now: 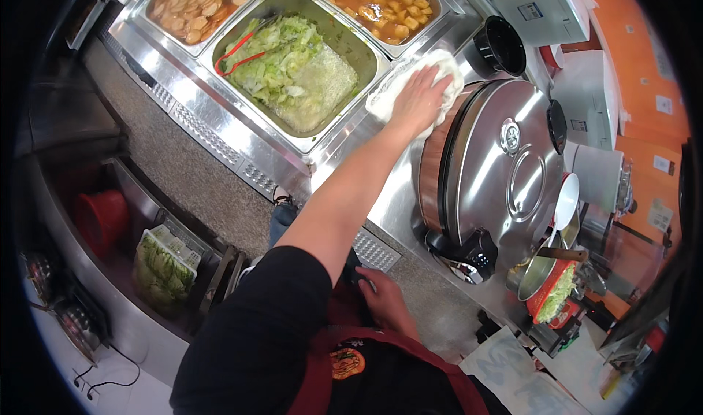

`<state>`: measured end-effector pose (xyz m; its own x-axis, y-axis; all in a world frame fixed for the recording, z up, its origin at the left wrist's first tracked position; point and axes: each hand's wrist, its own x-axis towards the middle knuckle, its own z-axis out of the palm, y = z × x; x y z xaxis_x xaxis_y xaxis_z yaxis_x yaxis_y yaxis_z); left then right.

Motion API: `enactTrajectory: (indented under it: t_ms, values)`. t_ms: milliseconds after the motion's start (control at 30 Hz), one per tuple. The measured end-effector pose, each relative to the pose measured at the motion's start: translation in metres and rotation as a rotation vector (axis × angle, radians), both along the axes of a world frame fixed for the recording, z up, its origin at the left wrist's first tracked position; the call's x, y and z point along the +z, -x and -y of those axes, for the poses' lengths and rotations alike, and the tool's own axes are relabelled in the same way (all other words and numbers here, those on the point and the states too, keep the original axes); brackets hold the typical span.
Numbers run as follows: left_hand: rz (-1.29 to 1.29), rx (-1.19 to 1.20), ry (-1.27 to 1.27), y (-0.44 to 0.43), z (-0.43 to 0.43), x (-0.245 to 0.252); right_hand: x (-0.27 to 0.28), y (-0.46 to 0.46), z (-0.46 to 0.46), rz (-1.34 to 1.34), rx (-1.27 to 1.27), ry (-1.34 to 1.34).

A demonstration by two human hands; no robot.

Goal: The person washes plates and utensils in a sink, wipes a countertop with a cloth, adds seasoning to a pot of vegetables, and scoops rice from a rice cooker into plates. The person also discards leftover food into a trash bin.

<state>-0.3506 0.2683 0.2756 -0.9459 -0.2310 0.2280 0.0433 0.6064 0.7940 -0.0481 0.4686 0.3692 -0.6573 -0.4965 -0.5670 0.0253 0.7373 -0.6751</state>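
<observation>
My left hand lies flat on a white cloth, fingers spread and pressing it to the steel counter. The cloth sits between a steel food pan and a large round cooker with a wood-patterned side and a shut steel lid. Shredded lettuce fills part of that pan in cloudy liquid, and red-handled tongs rest on it. Low in front of my apron is my right hand, fingers curled. Whether it holds anything is hidden.
Pans of sliced pale food in broth and tofu cubes in sauce adjoin. A black bowl stands behind the cooker. Right are a pot and a red basket of shreds. A sink holds a red bucket and lettuce crate.
</observation>
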Motion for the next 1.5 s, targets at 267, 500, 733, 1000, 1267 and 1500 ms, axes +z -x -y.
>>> enactTrajectory:
  t_ms: [267, 500, 733, 1000, 1267, 1500]
  values:
    - [0.067, 0.126, 0.096, -0.216, 0.006, 0.009, 0.017, 0.043, 0.036, -0.175, 0.090, 0.069]
    - [0.209, 0.202, -0.312, -0.340, 0.035, 0.037, 0.018, 0.085, 0.071, 0.069, -0.028, 0.339]
    - [-0.002, 0.660, -0.902, -0.448, 0.081, 0.119, -0.014, 0.050, 0.187, 0.952, 0.019, 0.357]
    - [-0.894, 0.349, -1.491, -0.575, 0.171, 0.162, -0.039, -0.130, 0.355, 1.380, 0.066, 0.365]
    - [-1.349, 0.615, -1.725, -0.705, 0.240, 0.084, -0.048, -0.274, 0.528, 2.083, -0.209, -0.271]
    - [-1.321, 1.354, -1.716, -0.835, 0.223, 0.077, -0.010, -0.470, 0.714, -0.561, 1.724, 0.485]
